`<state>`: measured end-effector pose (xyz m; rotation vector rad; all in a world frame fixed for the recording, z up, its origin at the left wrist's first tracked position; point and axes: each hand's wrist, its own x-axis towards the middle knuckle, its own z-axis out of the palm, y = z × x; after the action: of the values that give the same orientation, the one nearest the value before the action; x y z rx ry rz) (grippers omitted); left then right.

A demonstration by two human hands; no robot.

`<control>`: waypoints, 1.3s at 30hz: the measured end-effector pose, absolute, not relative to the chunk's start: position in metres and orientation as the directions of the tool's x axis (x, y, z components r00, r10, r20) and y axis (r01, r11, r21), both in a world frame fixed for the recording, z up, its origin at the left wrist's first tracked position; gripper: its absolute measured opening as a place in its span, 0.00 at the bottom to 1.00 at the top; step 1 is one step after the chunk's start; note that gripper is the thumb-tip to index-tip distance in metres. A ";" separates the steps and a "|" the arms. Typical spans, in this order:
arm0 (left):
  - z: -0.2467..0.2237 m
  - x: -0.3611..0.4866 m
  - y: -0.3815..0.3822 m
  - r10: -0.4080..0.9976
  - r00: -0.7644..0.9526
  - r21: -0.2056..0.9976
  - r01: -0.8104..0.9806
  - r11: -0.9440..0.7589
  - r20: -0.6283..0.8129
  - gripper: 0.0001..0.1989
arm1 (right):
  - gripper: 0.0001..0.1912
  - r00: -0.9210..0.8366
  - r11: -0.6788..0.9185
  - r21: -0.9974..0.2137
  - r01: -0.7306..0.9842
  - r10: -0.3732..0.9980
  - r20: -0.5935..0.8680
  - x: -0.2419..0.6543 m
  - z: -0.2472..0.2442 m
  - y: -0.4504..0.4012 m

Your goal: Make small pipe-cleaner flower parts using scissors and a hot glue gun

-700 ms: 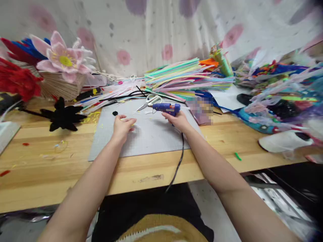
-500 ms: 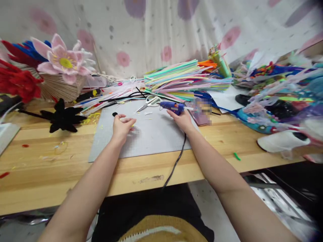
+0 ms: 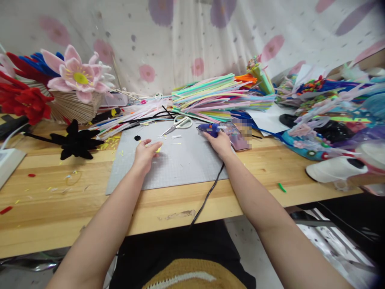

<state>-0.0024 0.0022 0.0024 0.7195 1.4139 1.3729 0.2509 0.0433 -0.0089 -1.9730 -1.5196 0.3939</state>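
Observation:
My right hand [image 3: 221, 143] is closed around a blue hot glue gun [image 3: 209, 129], its nozzle toward the left and a clear glue stick out of its back. A black cord runs from under that hand over the table edge. My left hand [image 3: 144, 154] is above the grey cutting mat [image 3: 186, 168], fingers pinched on a small yellow piece [image 3: 159, 149], mostly hidden behind them. A small black round piece [image 3: 137, 138] lies on the mat just beyond the left hand. Between both hands, farther back, rest white-handled scissors [image 3: 182, 122] and a few white and yellow scraps.
Left of the mat lies a black fuzzy flower [image 3: 76, 140], with a pink flower [image 3: 78, 76] and red flowers behind. Bundles of pastel pipe cleaners [image 3: 210, 96] span the back. A phone [image 3: 237, 136] sits beside my right hand; a white roll [image 3: 337, 168] stands farther right.
The glue gun has moved slightly right and down, away from the scissors. My left hand has shifted a little, and more of the black round piece and the yellow piece shows.

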 end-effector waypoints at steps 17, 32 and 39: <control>0.003 -0.002 0.001 0.936 -0.303 0.954 -0.287 0.092 -0.181 0.25 | 0.32 0.197 -0.076 -0.529 0.845 0.964 0.177 0.281 0.013 0.028; -0.003 -0.006 0.002 0.931 -0.336 0.962 -0.268 0.052 -0.143 0.30 | 0.22 0.109 -0.070 -0.446 0.892 0.992 0.063 0.293 0.019 0.026; 0.006 -0.005 -0.002 0.929 -0.356 0.985 -0.170 0.036 -0.095 0.30 | 0.22 0.066 -0.066 -0.446 0.893 0.998 -0.017 0.286 0.017 0.026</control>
<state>-0.0046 -0.0023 0.0060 0.8392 1.3778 1.4940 0.2857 0.0257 0.0167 -2.0316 -1.8950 0.4640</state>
